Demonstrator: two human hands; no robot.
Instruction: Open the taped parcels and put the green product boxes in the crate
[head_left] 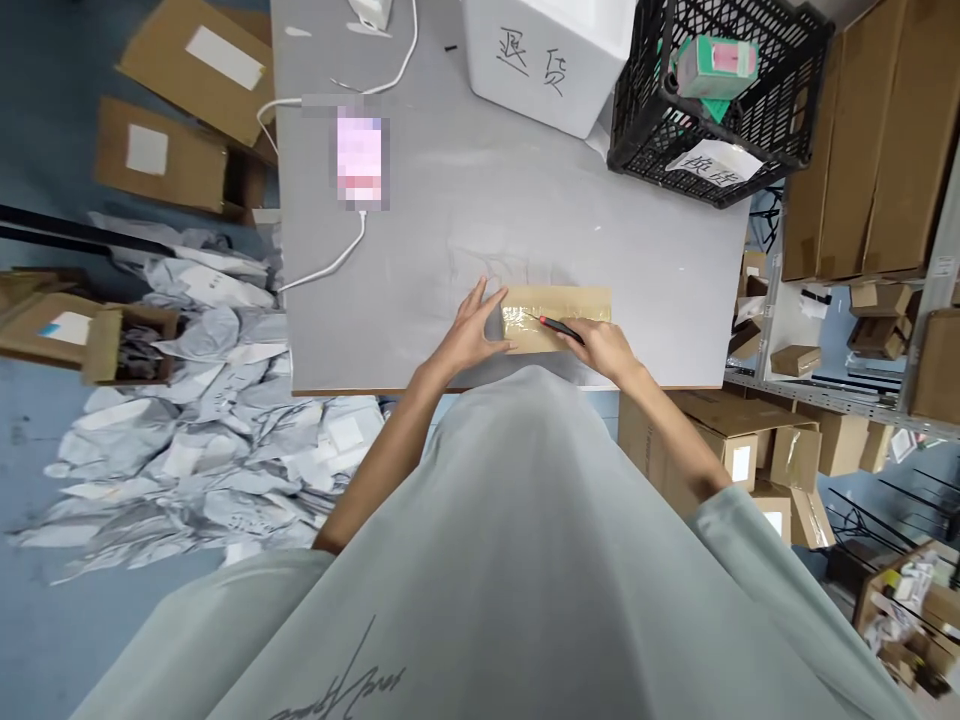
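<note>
A small taped cardboard box [559, 305] lies near the front edge of the grey table [465, 230]. My left hand [474, 330] rests against the box's left end, fingers spread and pressing on it. My right hand [604, 348] is closed round a red-handled cutter [559, 327], whose thin blade points left onto the taped top of the box.
A phone [360, 160] on a white charging cable lies at the table's left. A white foam box [551, 55] and a black crate [712, 90] stand at the back. Grey mailer bags [202, 420] pile on the floor left. Cardboard boxes [750, 450] and shelves stand right.
</note>
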